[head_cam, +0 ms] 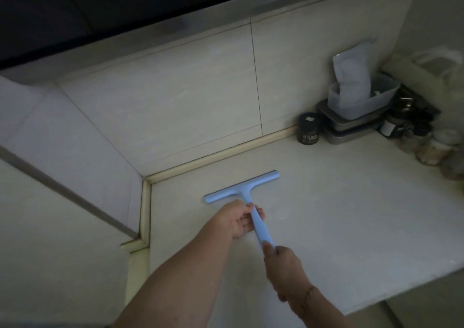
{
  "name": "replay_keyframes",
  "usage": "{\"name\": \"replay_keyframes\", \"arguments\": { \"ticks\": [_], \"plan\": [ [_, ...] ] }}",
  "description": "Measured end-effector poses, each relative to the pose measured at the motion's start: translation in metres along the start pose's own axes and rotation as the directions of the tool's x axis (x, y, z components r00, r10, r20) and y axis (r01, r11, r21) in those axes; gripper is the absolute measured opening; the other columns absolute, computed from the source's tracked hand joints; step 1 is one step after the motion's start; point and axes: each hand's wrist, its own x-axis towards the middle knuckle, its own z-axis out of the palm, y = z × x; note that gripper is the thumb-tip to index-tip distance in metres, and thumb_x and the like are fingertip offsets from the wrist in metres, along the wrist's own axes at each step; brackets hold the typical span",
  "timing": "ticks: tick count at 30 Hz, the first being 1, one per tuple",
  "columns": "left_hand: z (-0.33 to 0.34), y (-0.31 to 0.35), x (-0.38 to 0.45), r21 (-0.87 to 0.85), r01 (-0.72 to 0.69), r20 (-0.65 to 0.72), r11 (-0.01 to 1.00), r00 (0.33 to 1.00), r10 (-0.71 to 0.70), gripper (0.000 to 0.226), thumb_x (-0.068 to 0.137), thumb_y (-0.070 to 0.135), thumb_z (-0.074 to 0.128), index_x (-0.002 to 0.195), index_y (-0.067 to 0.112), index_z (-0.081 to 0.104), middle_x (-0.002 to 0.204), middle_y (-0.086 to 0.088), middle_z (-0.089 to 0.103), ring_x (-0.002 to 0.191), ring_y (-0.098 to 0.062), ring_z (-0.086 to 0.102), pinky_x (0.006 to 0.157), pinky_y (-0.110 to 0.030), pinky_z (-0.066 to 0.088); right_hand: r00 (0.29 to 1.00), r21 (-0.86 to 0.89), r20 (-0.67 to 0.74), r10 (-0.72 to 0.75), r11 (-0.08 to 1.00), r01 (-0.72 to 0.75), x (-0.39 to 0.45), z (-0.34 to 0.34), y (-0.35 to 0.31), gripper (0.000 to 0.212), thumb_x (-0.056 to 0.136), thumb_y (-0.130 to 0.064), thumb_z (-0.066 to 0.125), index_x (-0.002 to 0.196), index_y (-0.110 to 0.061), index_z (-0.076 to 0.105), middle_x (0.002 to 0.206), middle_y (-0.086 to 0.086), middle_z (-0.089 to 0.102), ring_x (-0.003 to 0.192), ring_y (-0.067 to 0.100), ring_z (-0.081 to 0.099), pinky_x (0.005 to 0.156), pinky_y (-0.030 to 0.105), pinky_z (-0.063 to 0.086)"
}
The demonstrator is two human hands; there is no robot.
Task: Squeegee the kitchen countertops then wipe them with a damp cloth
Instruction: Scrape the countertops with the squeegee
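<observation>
I see the light blue squeegee [251,197] lying blade-down on the pale bench [351,214], its blade near the back corner at 11 o'clock. My left hand [238,219] grips the handle just below the blade; my right hand [281,265] curls round the handle end. Stacked metal trays [349,126] and a dark jar [308,128] stand at 2 o'clock.

The pale stone surface [339,202] carries a light-blue plastic T-shaped squeegee [241,189]; beyond the squeegee stand a small dark jar [308,128] and stacked metal trays [351,126].
</observation>
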Motion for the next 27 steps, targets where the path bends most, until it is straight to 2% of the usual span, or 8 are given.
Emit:
{"name": "replay_keyframes", "arguments": {
  "ticks": [4,6,10,13,18,20,24,27],
  "plan": [
    [0.002,-0.035,-0.024,-0.030,0.013,0.016,0.999,1.000,-0.013,0.017,0.099,0.009,0.049,0.106,-0.004,0.058,0.084,-0.015,0.069,0.075,-0.024,0.068,0.057,-0.034,0.057,1.000,0.008,-0.018,0.017,1.000,-0.017,-0.035,-0.001,0.026,0.047,0.097,-0.048,0.040,0.093,-0.008,0.063,0.100,0.018,0.069,0.087,0.033,0.063,0.069,0.034,0.048],
    [0.003,-0.053,-0.037,-0.041,0.017,0.022,0.999,1.000,-0.016,0.017,0.099,0.009,0.049,0.106,-0.004,0.058,0.082,-0.015,0.070,0.074,-0.024,0.069,0.055,-0.032,0.057,0.999,-0.020,-0.035,0.013,1.000,-0.013,-0.052,-0.004,0.039,0.047,0.098,-0.046,0.040,0.097,-0.007,0.066,0.102,0.018,0.069,0.097,0.034,0.063,0.077,0.032,0.047],
    [0.006,-0.086,-0.063,-0.044,0.020,0.036,0.999,0.999,-0.018,0.014,0.099,0.008,0.048,0.099,-0.002,0.058,0.069,-0.013,0.071,0.071,-0.024,0.069,0.057,-0.034,0.057,1.000,-0.027,-0.018,0.009,1.000,-0.010,-0.085,-0.010,0.063,0.048,0.098,-0.047,0.039,0.092,-0.008,0.066,0.097,0.015,0.070,0.092,0.030,0.064,0.072,0.030,0.044],
    [0.008,-0.109,-0.079,-0.039,0.020,0.034,0.999,0.999,-0.019,0.014,0.099,0.007,0.048,0.101,-0.003,0.058,0.068,-0.013,0.071,0.069,-0.024,0.069,0.054,-0.032,0.056,1.000,-0.047,-0.024,0.018,0.999,-0.019,-0.109,-0.014,0.080,0.042,0.099,-0.046,0.040,0.086,-0.012,0.061,0.094,0.014,0.065,0.093,0.027,0.061,0.072,0.028,0.040],
    [0.012,-0.139,-0.099,-0.045,0.011,0.031,0.999,0.999,-0.009,0.015,0.099,0.007,0.048,0.100,-0.003,0.058,0.069,-0.013,0.071,0.069,-0.025,0.069,0.051,-0.031,0.055,0.999,-0.075,-0.017,0.051,0.996,-0.052,-0.133,-0.015,0.102,0.049,0.098,-0.050,0.039,0.106,-0.009,0.066,0.114,0.013,0.067,0.107,0.025,0.062,0.071,0.024,0.035],
    [0.013,-0.146,-0.105,-0.043,0.001,0.030,0.999,1.000,0.000,0.014,0.099,0.007,0.047,0.098,-0.003,0.058,0.067,-0.013,0.071,0.070,-0.025,0.068,0.053,-0.032,0.056,0.998,-0.076,-0.013,0.057,0.995,-0.058,-0.138,-0.015,0.107,0.045,0.098,-0.050,0.039,0.103,-0.013,0.064,0.114,0.011,0.067,0.107,0.025,0.062,0.070,0.024,0.034],
    [0.015,-0.152,-0.112,-0.026,-0.014,0.017,1.000,1.000,0.014,0.015,0.099,0.006,0.047,0.096,-0.004,0.058,0.067,-0.014,0.070,0.067,-0.025,0.068,0.054,-0.033,0.056,0.995,-0.007,-0.003,0.095,0.995,-0.095,-0.145,-0.012,0.113,0.050,0.096,-0.051,0.043,0.103,-0.008,0.067,0.109,0.015,0.068,0.102,0.027,0.064,0.072,0.026,0.040],
    [0.018,-0.152,-0.115,-0.016,-0.033,-0.017,0.999,0.999,0.032,0.016,0.099,0.006,0.047,0.091,-0.005,0.056,0.073,-0.016,0.068,0.060,-0.024,0.068,0.047,-0.031,0.055,0.993,0.051,0.011,0.114,0.992,-0.114,-0.147,-0.009,0.115,0.054,0.092,-0.055,0.046,0.101,-0.006,0.068,0.105,0.017,0.070,0.096,0.030,0.067,0.077,0.029,0.047]
  ]
}}
